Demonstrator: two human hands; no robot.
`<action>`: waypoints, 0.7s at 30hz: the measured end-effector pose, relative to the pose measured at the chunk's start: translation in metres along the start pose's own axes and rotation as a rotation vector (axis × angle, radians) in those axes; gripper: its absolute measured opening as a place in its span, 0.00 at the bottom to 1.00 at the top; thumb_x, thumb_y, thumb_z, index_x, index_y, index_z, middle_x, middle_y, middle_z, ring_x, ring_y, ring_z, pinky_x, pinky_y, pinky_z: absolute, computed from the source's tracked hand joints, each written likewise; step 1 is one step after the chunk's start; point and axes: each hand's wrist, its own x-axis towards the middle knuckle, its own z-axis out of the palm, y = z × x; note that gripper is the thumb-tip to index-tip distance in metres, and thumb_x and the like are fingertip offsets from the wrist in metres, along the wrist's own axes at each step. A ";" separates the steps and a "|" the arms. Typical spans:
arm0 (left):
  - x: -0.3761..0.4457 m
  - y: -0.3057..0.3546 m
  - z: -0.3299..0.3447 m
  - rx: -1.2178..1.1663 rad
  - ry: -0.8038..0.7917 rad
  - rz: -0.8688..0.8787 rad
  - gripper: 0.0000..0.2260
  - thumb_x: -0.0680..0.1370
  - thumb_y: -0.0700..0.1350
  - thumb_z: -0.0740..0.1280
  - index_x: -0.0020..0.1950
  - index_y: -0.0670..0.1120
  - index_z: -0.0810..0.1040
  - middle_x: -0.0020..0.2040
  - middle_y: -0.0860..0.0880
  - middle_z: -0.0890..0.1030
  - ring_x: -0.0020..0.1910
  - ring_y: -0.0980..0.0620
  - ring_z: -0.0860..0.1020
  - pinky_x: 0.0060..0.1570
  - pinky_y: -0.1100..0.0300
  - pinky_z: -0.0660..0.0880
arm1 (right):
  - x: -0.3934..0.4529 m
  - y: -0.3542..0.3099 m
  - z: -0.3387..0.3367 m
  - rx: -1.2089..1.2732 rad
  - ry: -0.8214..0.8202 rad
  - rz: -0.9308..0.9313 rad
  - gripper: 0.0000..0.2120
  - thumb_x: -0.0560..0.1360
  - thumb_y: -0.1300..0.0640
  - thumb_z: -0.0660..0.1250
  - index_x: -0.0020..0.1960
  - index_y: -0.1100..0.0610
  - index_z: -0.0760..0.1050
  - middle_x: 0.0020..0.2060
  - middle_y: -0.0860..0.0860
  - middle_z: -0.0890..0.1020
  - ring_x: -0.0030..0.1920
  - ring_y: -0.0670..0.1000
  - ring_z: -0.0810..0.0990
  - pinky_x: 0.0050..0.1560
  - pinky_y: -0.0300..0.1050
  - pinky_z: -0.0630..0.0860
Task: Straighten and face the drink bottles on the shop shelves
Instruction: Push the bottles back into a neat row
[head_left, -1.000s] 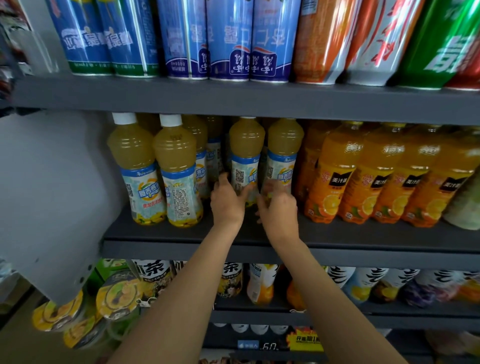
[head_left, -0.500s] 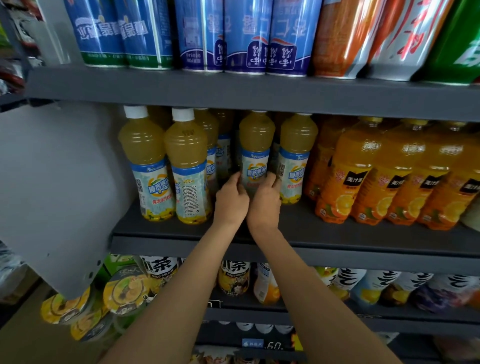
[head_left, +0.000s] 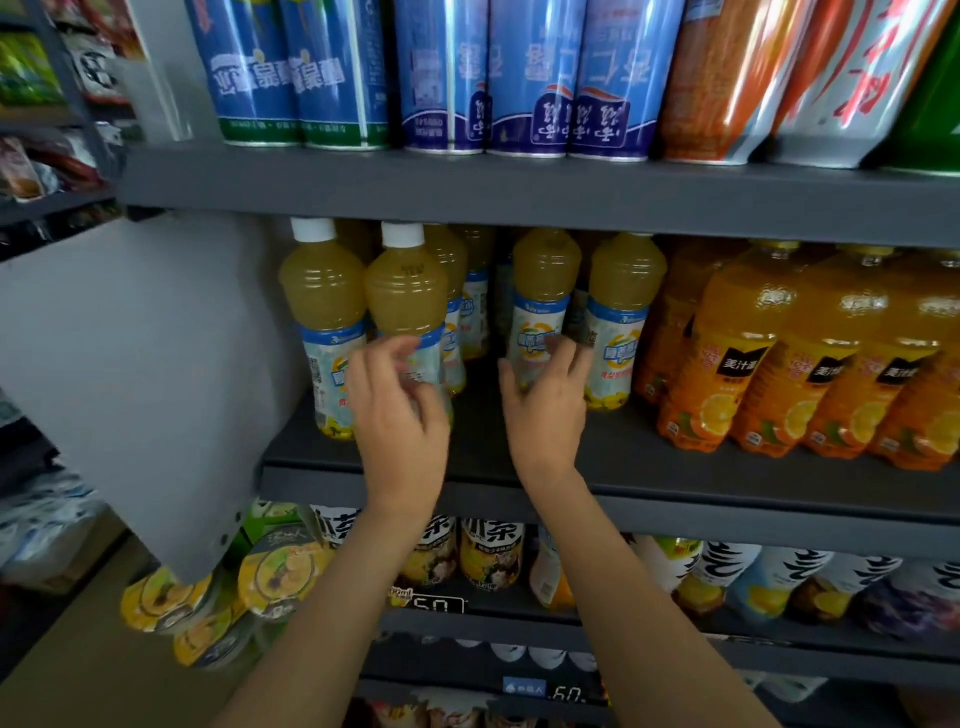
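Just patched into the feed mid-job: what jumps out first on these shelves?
Two bare hands at the middle shelf: the left hand reaches for the second pale-yellow bottle, the right hand is at the third one. Bright orange juice bottles crowd the right; blue cans stand above.

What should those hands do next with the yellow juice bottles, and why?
Probably the left hand should grip the second bottle and turn it: its label seems to show small print, while the third bottle by the right hand shows its logo.
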 end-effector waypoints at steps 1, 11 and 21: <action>0.003 -0.004 -0.007 0.005 0.036 -0.071 0.15 0.73 0.29 0.60 0.59 0.37 0.70 0.54 0.43 0.69 0.52 0.52 0.71 0.52 0.71 0.68 | -0.002 -0.007 0.001 0.106 -0.040 -0.065 0.21 0.75 0.53 0.68 0.62 0.64 0.69 0.56 0.57 0.74 0.52 0.55 0.77 0.46 0.43 0.75; -0.004 -0.004 -0.003 0.042 -0.192 -0.305 0.19 0.76 0.33 0.58 0.67 0.41 0.70 0.60 0.44 0.76 0.59 0.48 0.74 0.61 0.52 0.71 | -0.005 -0.025 -0.002 0.248 -0.560 -0.085 0.26 0.70 0.56 0.74 0.63 0.61 0.68 0.57 0.55 0.78 0.59 0.52 0.76 0.50 0.33 0.69; -0.031 0.054 0.071 -0.137 -0.459 -0.164 0.21 0.77 0.34 0.61 0.70 0.41 0.66 0.65 0.44 0.72 0.65 0.49 0.70 0.65 0.63 0.65 | 0.021 0.046 -0.096 -0.073 -0.309 -0.016 0.26 0.70 0.61 0.72 0.64 0.66 0.66 0.59 0.61 0.73 0.61 0.58 0.71 0.53 0.39 0.66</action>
